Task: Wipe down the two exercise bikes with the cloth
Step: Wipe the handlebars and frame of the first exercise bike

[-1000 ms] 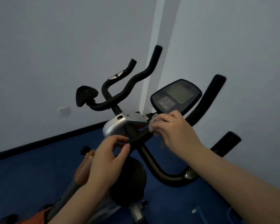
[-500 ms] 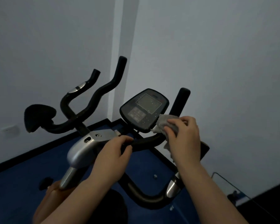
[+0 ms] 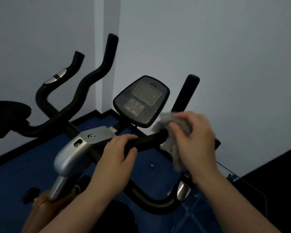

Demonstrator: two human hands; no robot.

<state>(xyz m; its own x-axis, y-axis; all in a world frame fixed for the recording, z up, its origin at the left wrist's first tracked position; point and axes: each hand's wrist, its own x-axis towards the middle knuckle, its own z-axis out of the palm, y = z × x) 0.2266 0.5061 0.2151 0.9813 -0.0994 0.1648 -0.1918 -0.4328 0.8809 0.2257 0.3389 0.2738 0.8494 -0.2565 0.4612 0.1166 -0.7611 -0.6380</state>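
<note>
Where the matte black foam handlebar (image 3: 148, 140) bends below the oval glossy console (image 3: 141, 101), a crumpled grey cloth (image 3: 172, 145) drapes over it w/ one end hanging. Blue floor (image 3: 15, 179), pale walls meet in a corner behind; a silver metal bracket (image 3: 74, 152) joins the bars. Right hand (image 3: 196, 140) fingers (image 3: 178, 130) curl closed on cloth, pressing it to the bar; left hand (image 3: 114, 158) fingers wrap the bar just beside.

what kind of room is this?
Probably a small gym or home workout corner. An exercise bike with black handlebars and a console fills the view, a second set of handlebars stands beside it, and blue floor like gym matting meets bare walls.
</note>
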